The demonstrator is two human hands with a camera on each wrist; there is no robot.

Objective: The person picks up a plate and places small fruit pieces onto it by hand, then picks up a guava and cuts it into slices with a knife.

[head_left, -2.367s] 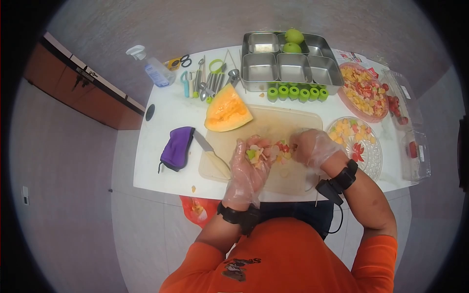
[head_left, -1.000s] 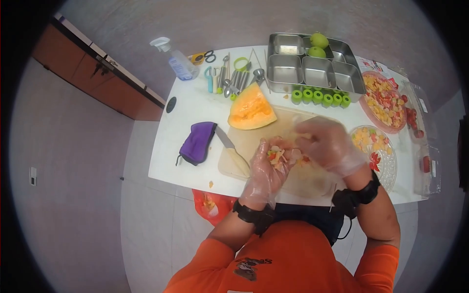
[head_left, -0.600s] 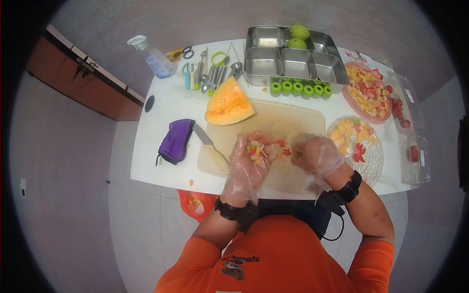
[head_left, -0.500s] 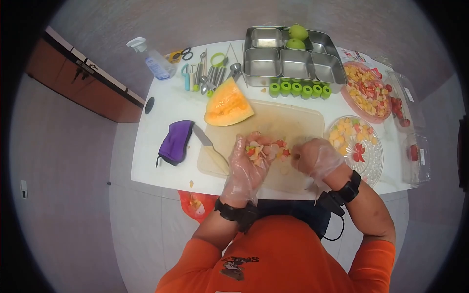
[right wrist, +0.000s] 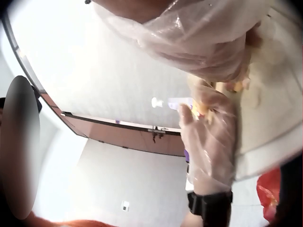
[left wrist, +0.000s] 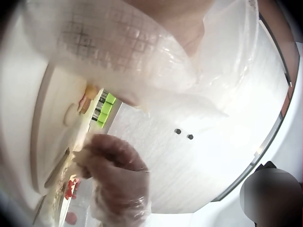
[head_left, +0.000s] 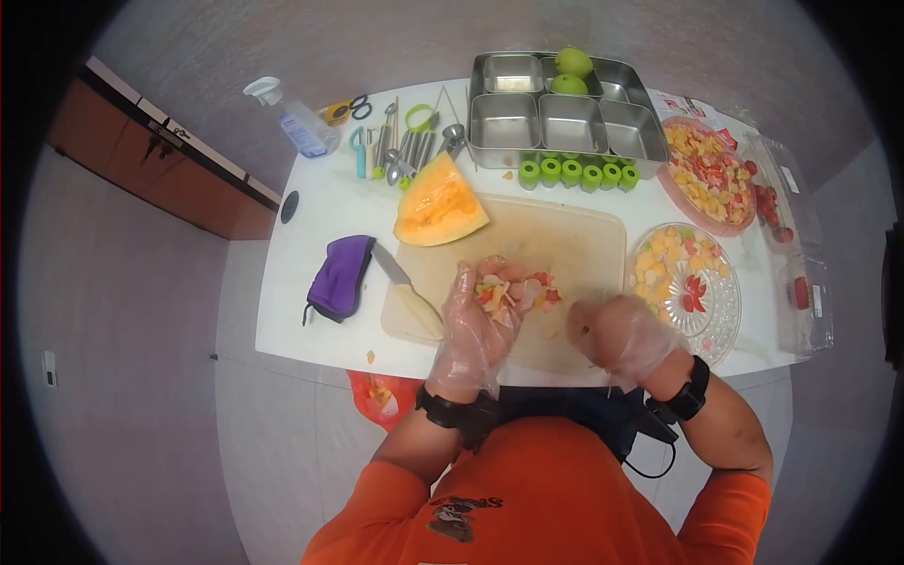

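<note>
In the head view the gloved left hand (head_left: 478, 325) lies palm up, cupped round small fruit pieces (head_left: 501, 294), pale, red and green. More pieces (head_left: 546, 294) lie on the cutting board (head_left: 598, 226) beside its fingertips. To the right, over the board's front right corner, is the gloved right hand (head_left: 626, 337), its fingers curled and blurred; nothing shows clearly in them. The left wrist view shows this right hand (left wrist: 120, 182) bent-fingered, tips pointing at the board. In the right wrist view the cupped left hand (right wrist: 210, 137) holds the pieces.
A melon wedge (head_left: 441, 205), knife (head_left: 412, 299) and purple pouch (head_left: 340, 275) are at the left. Behind stand a steel tray (head_left: 485, 158) and green-topped cutters (head_left: 571, 173). At right are a glass plate (head_left: 708, 330), pink bowl (head_left: 673, 193) and clear boxes (head_left: 805, 325).
Compared with half a second ago, the right hand has shifted right and slightly toward the body, away from the left hand. The left hand stays cupped round its fruit pieces.
</note>
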